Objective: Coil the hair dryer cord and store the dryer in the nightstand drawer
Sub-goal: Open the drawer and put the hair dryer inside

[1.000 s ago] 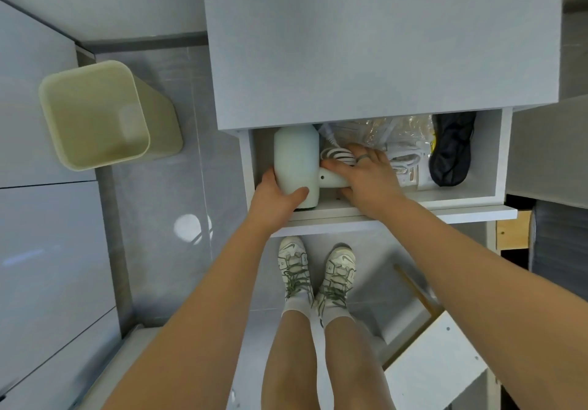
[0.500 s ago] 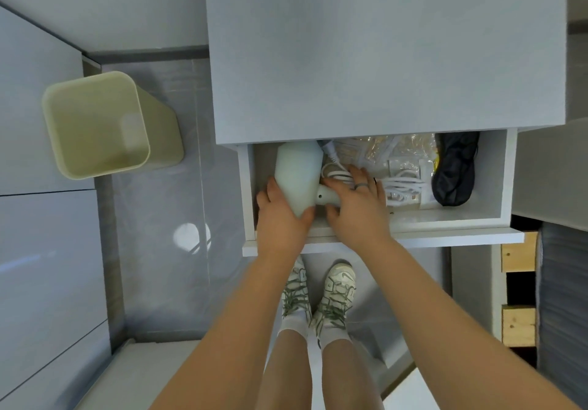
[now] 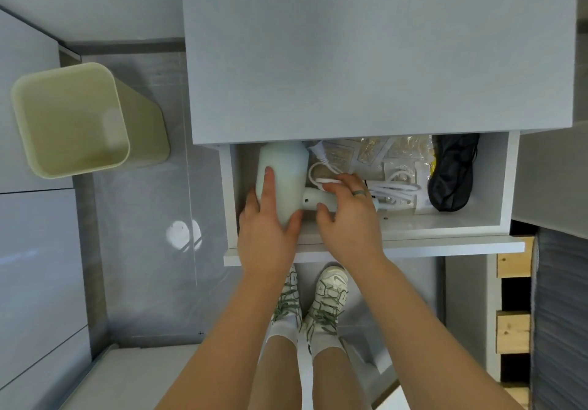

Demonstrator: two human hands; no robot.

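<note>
The pale green hair dryer [image 3: 288, 170] lies inside the open nightstand drawer [image 3: 506, 186], at its left end, barrel pointing toward the back. My left hand [image 3: 267, 218] wraps the near end of the barrel. My right hand [image 3: 346, 206] closes over the handle, which points right. The white cord [image 3: 313, 172] loops just behind my right fingers, and its plug [image 3: 319, 151] lies near the back of the drawer. The rest of the cord is hidden under my right hand.
The drawer also holds clear plastic packets [image 3: 369, 155], a white cable bundle [image 3: 397, 188] and a black pouch [image 3: 451, 177]. The nightstand top [image 3: 350, 53] overhangs the drawer's back. A pale green bin [image 3: 73, 120] stands on the floor to the left. My shoes [image 3: 311, 295] are under the drawer front.
Both hands have settled the dryer lower and flatter into the drawer. My left hand slid up over the barrel, and my right hand shifted slightly right along the handle.
</note>
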